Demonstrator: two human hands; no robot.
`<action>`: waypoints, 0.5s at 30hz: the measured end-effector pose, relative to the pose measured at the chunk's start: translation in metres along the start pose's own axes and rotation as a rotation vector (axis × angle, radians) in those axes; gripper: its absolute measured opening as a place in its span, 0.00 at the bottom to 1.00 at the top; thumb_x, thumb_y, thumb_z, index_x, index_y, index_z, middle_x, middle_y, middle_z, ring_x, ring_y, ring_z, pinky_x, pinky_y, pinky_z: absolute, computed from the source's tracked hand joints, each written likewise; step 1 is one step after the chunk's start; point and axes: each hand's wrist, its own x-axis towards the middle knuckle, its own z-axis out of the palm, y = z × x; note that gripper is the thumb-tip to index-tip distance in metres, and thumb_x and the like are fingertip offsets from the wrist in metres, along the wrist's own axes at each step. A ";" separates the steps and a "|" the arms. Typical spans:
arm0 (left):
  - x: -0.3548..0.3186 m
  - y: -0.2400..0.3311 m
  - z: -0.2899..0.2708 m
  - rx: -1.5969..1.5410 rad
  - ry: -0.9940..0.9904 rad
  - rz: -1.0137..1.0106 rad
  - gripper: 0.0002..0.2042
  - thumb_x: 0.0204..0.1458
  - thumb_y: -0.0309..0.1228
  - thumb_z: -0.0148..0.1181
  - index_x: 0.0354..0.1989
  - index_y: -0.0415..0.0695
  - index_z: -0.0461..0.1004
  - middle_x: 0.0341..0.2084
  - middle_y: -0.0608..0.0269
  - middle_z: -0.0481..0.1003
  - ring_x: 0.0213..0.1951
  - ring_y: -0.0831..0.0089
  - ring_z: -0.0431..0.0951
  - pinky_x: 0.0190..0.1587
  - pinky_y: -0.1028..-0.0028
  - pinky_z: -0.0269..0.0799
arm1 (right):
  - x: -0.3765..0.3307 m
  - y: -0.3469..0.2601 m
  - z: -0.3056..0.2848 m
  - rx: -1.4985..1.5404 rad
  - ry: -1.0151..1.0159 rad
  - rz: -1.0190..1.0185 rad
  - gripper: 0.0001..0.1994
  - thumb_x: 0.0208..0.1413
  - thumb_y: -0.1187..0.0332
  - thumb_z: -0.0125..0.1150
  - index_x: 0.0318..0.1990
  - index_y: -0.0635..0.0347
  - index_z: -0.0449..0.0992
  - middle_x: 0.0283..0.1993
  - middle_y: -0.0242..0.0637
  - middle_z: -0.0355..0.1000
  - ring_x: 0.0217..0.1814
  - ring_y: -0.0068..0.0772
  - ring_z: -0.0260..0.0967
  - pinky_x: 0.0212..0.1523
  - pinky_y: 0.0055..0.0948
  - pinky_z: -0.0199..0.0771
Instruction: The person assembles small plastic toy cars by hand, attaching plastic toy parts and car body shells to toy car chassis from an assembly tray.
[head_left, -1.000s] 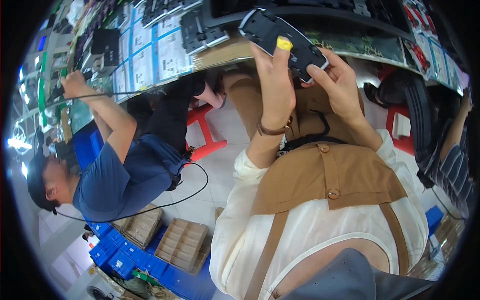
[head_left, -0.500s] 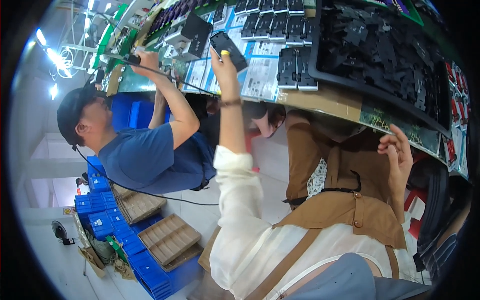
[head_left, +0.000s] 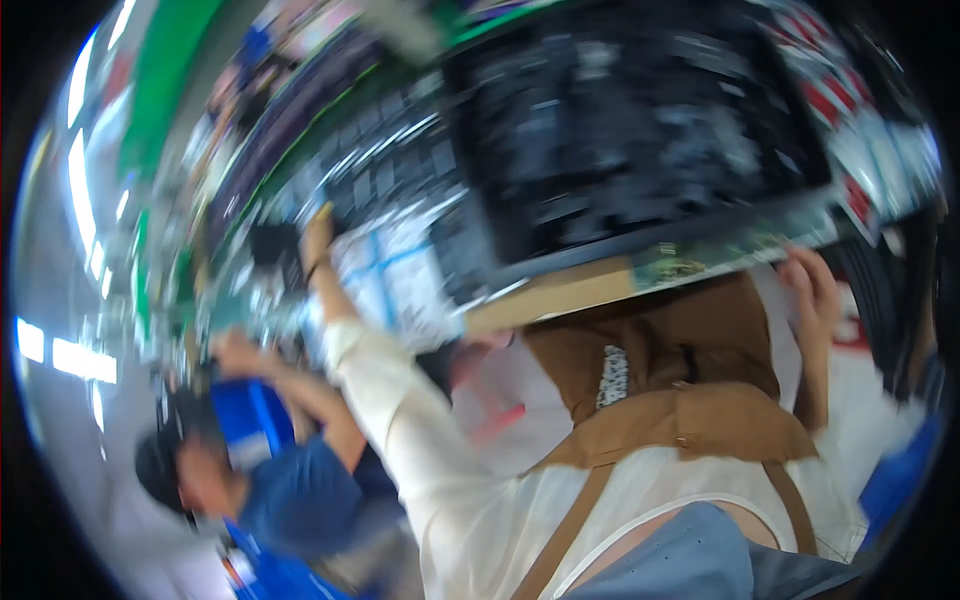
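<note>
Motion blurs this view. My left hand [head_left: 318, 238], with a yellow cover on one finger, reaches far out over the table on the left. It is nearest to a dark box [head_left: 275, 246] and rows of black units [head_left: 385, 170]; its fingers are smeared, and whether it holds anything does not show. My right hand [head_left: 815, 292] is at the table's front edge on the right, fingers loosely bent and apart, with nothing visible in it. Between the hands lies a large black tray [head_left: 610, 248] heaped with black parts [head_left: 640, 130].
White and blue printed sheets [head_left: 400, 275] cover the table left of the tray. Purple items [head_left: 275, 150] line the far side. Red and white items [head_left: 830, 95] lie right of the tray. A co-worker in a blue shirt [head_left: 300, 495] is at the left, one arm raised toward the table.
The view has swung, shifting the tray left. My left hand, which held a flat black device, now reaches farther over the table toward the rows. My right hand remains near the edge.
</note>
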 end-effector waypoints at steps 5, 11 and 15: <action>-0.012 -0.052 0.014 -0.487 0.080 -0.278 0.21 0.55 0.41 0.43 0.46 0.37 0.72 0.45 0.47 0.72 0.47 0.60 0.71 0.50 0.68 0.63 | 0.031 -0.005 -0.016 -0.136 0.253 -0.191 0.07 0.53 0.75 0.54 0.40 0.64 0.74 0.37 0.37 0.72 0.36 0.22 0.70 0.38 0.19 0.69; -0.019 0.049 -0.021 -0.352 0.511 -0.612 0.19 0.55 0.39 0.46 0.48 0.39 0.71 0.43 0.51 0.73 0.44 0.58 0.73 0.52 0.66 0.61 | 0.074 0.009 -0.088 -0.837 0.478 -0.392 0.35 0.38 0.72 0.67 0.58 0.52 0.61 0.57 0.41 0.60 0.58 0.44 0.57 0.54 0.34 0.62; -0.057 0.150 -0.074 -0.852 0.548 -0.219 0.17 0.57 0.33 0.45 0.50 0.36 0.68 0.47 0.57 0.70 0.47 0.70 0.68 0.52 0.73 0.59 | 0.096 0.062 -0.126 -0.881 0.223 -0.359 0.42 0.39 0.66 0.67 0.64 0.50 0.50 0.62 0.44 0.54 0.64 0.48 0.49 0.62 0.37 0.50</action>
